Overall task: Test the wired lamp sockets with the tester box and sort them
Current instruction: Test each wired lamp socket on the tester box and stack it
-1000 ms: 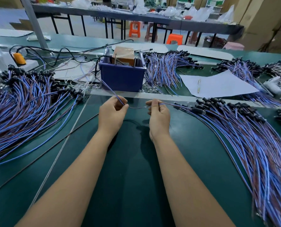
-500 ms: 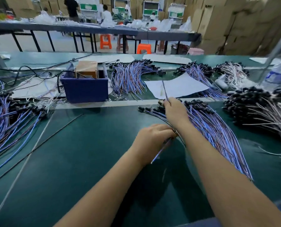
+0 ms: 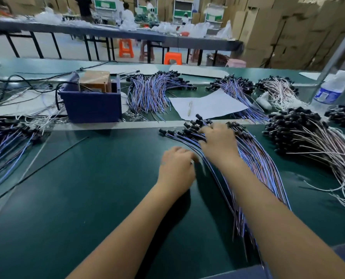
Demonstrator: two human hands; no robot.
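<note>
The tester box is a dark blue box with a brown block inside, standing at the back left of the green table. A fan of blue-wired black lamp sockets lies to the right. My right hand rests on its socket ends with fingers spread. My left hand sits at the fan's left edge, fingers curled round a thin blue wire that shows only as a blur. Another heap of blue-wired sockets lies at the far left.
White-wired sockets are heaped at the right, and more blue-wired bundles lie behind. A paper sheet with a pen, a water bottle and loose black cables lie at the back.
Both hands left the spot in front of the tester box and moved right to the socket fan. My right hand's fingers have since spread over the socket ends.
</note>
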